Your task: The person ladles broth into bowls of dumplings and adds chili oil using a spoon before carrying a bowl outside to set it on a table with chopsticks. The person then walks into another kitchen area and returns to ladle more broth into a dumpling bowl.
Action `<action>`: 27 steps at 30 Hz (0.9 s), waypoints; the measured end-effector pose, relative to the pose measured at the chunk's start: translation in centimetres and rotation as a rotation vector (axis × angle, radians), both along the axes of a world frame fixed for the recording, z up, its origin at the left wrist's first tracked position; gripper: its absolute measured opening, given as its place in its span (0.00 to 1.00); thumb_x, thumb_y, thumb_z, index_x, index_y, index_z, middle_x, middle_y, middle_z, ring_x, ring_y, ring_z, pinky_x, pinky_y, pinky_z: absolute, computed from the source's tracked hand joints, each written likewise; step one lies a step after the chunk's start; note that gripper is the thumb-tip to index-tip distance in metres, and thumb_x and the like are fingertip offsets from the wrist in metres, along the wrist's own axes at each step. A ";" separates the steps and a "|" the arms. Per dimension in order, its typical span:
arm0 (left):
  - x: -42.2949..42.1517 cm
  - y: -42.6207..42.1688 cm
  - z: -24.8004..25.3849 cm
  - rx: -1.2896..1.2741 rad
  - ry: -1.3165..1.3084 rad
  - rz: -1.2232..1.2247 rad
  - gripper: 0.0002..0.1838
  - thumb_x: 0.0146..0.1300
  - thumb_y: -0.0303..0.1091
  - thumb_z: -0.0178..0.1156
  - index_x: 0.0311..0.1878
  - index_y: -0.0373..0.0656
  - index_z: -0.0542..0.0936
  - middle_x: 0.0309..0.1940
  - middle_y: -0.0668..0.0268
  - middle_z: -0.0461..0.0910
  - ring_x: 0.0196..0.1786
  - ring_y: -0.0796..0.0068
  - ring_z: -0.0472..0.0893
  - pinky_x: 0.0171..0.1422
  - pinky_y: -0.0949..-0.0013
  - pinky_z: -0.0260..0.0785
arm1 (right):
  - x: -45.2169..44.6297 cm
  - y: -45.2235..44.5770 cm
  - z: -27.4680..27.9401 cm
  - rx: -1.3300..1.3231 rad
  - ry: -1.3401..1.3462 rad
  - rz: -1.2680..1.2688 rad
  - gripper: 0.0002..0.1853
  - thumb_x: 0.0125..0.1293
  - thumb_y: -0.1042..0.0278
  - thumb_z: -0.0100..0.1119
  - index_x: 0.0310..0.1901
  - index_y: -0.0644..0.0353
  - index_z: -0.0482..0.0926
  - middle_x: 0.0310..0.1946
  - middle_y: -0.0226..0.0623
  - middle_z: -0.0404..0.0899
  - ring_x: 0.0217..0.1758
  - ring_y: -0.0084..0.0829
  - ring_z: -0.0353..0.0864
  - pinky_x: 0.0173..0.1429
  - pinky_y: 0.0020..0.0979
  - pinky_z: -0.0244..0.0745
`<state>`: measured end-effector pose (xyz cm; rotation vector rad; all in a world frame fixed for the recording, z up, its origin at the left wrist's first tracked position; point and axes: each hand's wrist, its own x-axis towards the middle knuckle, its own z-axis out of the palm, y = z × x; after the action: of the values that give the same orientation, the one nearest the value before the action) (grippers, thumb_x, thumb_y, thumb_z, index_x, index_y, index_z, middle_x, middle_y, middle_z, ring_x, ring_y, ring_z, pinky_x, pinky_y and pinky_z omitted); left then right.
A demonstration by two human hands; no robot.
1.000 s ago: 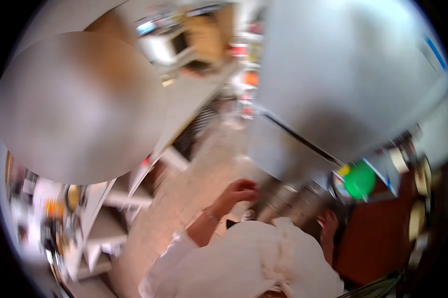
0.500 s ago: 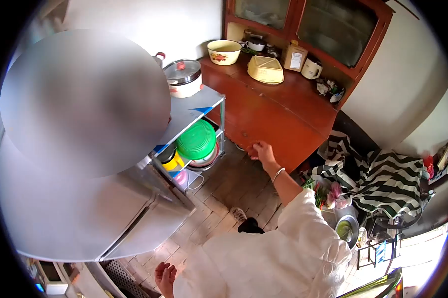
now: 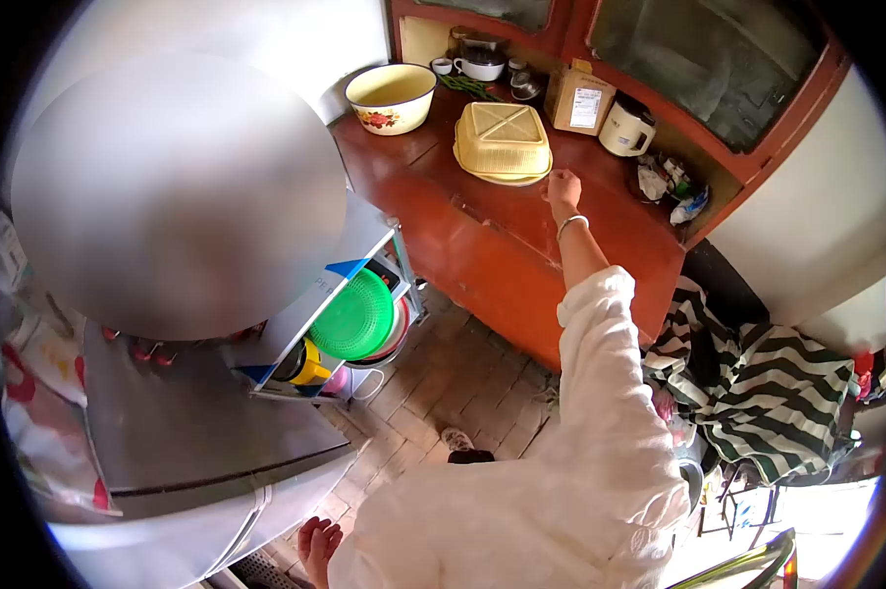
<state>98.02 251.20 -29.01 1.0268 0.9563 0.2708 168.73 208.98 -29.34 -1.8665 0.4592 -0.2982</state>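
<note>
My right hand (image 3: 563,190) reaches out over the red-brown cabinet top, beside the front right corner of an upturned yellow plastic basket (image 3: 504,137). Its fingers are loosely bent with nothing visible in them; whether they touch the basket's rim I cannot tell. Under the basket shows the pale edge of a plate or tray (image 3: 507,181). Low in the view, my left hand (image 3: 320,547) hangs by my side near the fridge (image 3: 207,535), its fingers slightly curled and apart, holding nothing.
On the cabinet (image 3: 443,231) stand a flowered enamel basin (image 3: 392,101), a cardboard box (image 3: 578,98) and a cream jug (image 3: 626,128). At left, a metal shelf (image 3: 295,339) holds a green colander (image 3: 352,314). A striped cloth (image 3: 781,393) covers something at right.
My right hand has moved forward and up from the cabinet's front edge to beside the yellow basket. I have come nearer to the cabinet. My left hand still hangs low.
</note>
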 end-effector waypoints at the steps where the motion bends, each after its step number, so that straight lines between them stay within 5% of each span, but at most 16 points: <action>1: 0.4 0.1 -0.1 0.006 0.026 0.001 0.15 0.68 0.29 0.55 0.56 0.38 0.73 0.45 0.53 0.80 0.44 0.60 0.83 0.49 0.62 0.80 | 1.3 -0.1 0.6 -0.099 0.050 -0.033 0.11 0.64 0.69 0.51 0.33 0.66 0.81 0.25 0.45 0.82 0.24 0.34 0.82 0.29 0.36 0.76; 5: 2.3 0.3 -0.5 0.039 0.128 0.011 0.18 0.65 0.32 0.60 0.55 0.35 0.73 0.45 0.48 0.80 0.44 0.59 0.82 0.50 0.57 0.78 | 4.6 -0.7 -0.9 -0.228 0.115 -0.053 0.20 0.63 0.53 0.56 0.35 0.66 0.82 0.28 0.48 0.83 0.28 0.41 0.83 0.35 0.40 0.78; 7: 3.2 -0.9 -0.5 0.024 0.018 0.066 0.12 0.70 0.30 0.53 0.53 0.35 0.73 0.41 0.55 0.80 0.40 0.62 0.83 0.44 0.60 0.80 | 5.3 -0.8 -0.4 -0.284 0.203 -0.014 0.27 0.61 0.43 0.61 0.34 0.67 0.82 0.28 0.45 0.82 0.30 0.36 0.83 0.34 0.38 0.78; 9: 6.1 -3.6 3.2 0.019 0.030 0.179 0.12 0.69 0.29 0.53 0.51 0.33 0.74 0.38 0.57 0.79 0.41 0.64 0.82 0.45 0.64 0.78 | 7.9 -3.0 -2.6 0.126 0.271 0.069 0.17 0.61 0.55 0.62 0.30 0.65 0.81 0.35 0.41 0.80 0.33 0.33 0.80 0.29 0.32 0.74; 16: 6.4 -3.8 6.0 0.030 0.060 0.167 0.16 0.68 0.35 0.58 0.54 0.35 0.75 0.44 0.61 0.80 0.44 0.71 0.81 0.52 0.69 0.75 | 13.0 -0.8 -5.1 -0.348 -0.113 0.339 0.17 0.62 0.56 0.60 0.30 0.65 0.80 0.34 0.42 0.80 0.33 0.34 0.79 0.30 0.33 0.74; 27: 1.3 -4.2 4.3 0.099 0.085 0.274 0.15 0.69 0.36 0.56 0.53 0.37 0.75 0.44 0.64 0.80 0.43 0.76 0.81 0.49 0.72 0.76 | -6.4 19.7 -4.6 -0.237 -0.141 0.776 0.16 0.63 0.57 0.58 0.30 0.64 0.79 0.34 0.42 0.79 0.32 0.36 0.79 0.30 0.35 0.73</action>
<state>99.35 247.03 -24.68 1.0028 1.1712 0.5091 162.32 228.69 -33.97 -2.0843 -0.4226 0.0472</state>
